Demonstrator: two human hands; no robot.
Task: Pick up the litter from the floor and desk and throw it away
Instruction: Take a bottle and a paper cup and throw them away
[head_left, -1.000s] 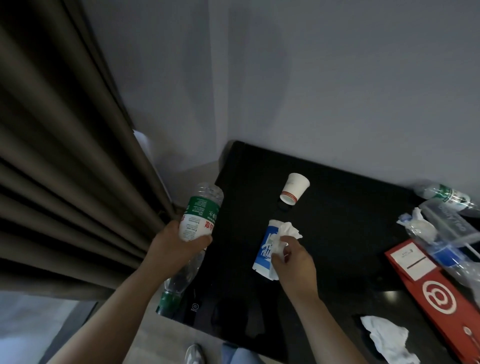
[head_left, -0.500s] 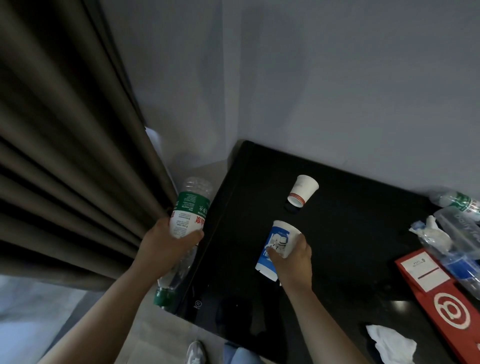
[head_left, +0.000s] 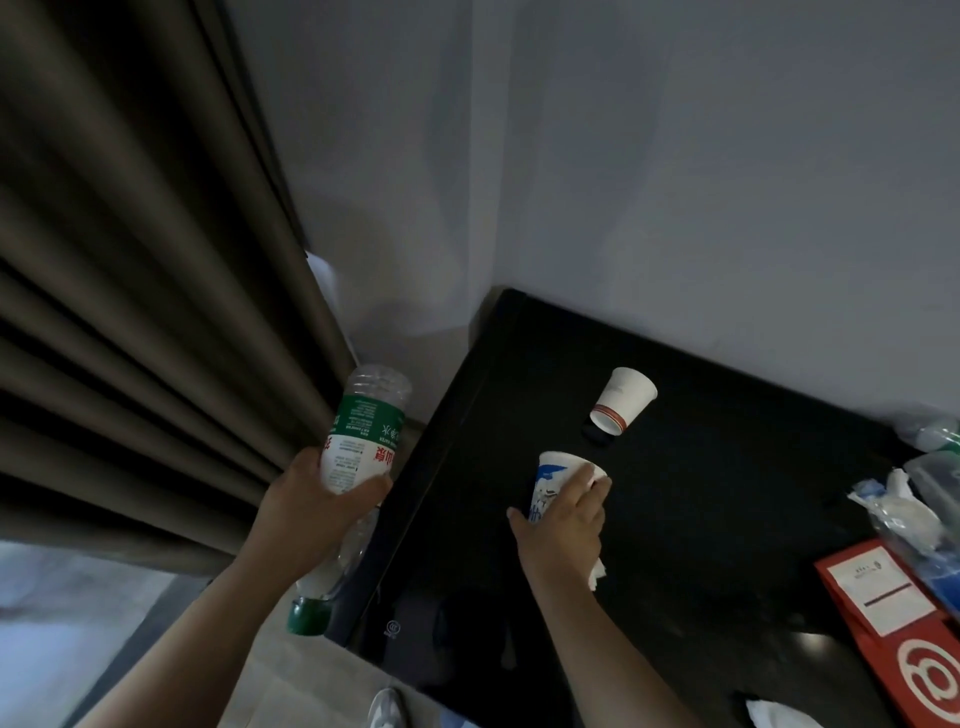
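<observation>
from the head view, at the left edge of the counter (head_left: 701, 530), the left hand (head_left: 306, 504) wraps fingers and thumb round a clear plastic bottle (head_left: 366, 426), gripping it at the white-and-green label. the bottle is upside down and tilted, its ribbed base up toward the curtain (head_left: 130, 312) and its green cap (head_left: 309, 616) pointing down past the counter's edge, over the pale floor (head_left: 291, 675).

the right hand (head_left: 563, 525) curls round a printed paper cup (head_left: 550, 475), white with blue artwork, thumb on one side and fingers across the other. its round rim faces away from the person. whether the cup's base touches the counter, i cannot tell. a tissue scrap (head_left: 597, 571), white and crumpled, pokes out below the heel of that hand.

just beyond, apart from the held cup, sits a white paper cup (head_left: 626, 397), small and tapered, with a red band at the end nearer the person.

the counter is black, flat and glossy, its far corner against a smooth grey wall (head_left: 675, 182). the curtain hangs in heavy brown folds at the left. at the right edge lies a heap of crumpled clear plastic (head_left: 906, 514) with bits of blue, beside a flat red packet (head_left: 883, 639) bearing a white label and a round white logo. a crumpled tissue (head_left: 779, 717) shows at the bottom edge, and a pale shoe (head_left: 387, 709) on the floor below.
</observation>
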